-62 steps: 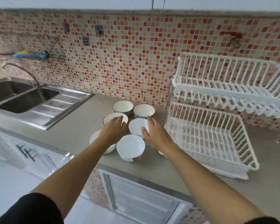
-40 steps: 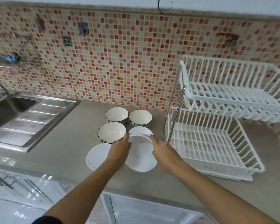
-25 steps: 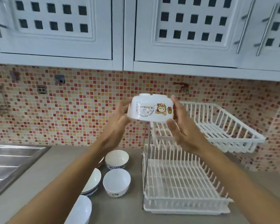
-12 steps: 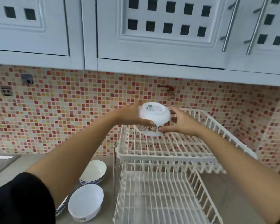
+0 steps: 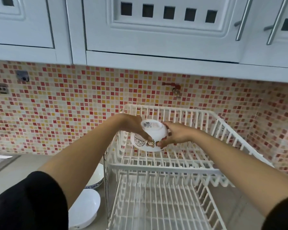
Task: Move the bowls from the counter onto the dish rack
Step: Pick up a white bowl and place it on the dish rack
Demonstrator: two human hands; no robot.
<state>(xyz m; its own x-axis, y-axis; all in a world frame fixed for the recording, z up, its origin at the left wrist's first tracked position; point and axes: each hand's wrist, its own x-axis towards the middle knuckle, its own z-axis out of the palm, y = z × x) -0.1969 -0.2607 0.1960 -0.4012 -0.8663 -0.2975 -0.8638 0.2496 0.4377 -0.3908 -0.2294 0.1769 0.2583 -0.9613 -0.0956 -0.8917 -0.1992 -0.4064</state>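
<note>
Over the left part of the dish rack's upper tier (image 5: 173, 170), a white bowl (image 5: 154, 136) is held upside down and tilted, its foot ring with a small printed label turned up toward the camera and a cartoon figure with lettering showing on its near side. Both hands clasp it: the left hand (image 5: 131, 124) curls around the bowl's left side with the thumb laid across the near wall, and the right hand (image 5: 176, 134) grips the right side, fingers bent around the rim by the cartoon print. Whether the bowl's rim already touches the tier's wires is hard to tell, since the hands and the bowl itself cover that spot. Both forearms are bare, with dark sleeves at the lower edges of the view. Below the upper tier sits the rack's lower tier (image 5: 156, 209), with nothing visible in it. Left of the rack, on the grey counter (image 5: 5, 178), a plain white bowl (image 5: 86, 208) sits near the bottom edge, and behind it a blue-patterned bowl (image 5: 96, 178) is partly hidden by the left forearm. A mosaic tile wall (image 5: 73, 113) rises behind the rack, under white cabinets (image 5: 165, 39).
</note>
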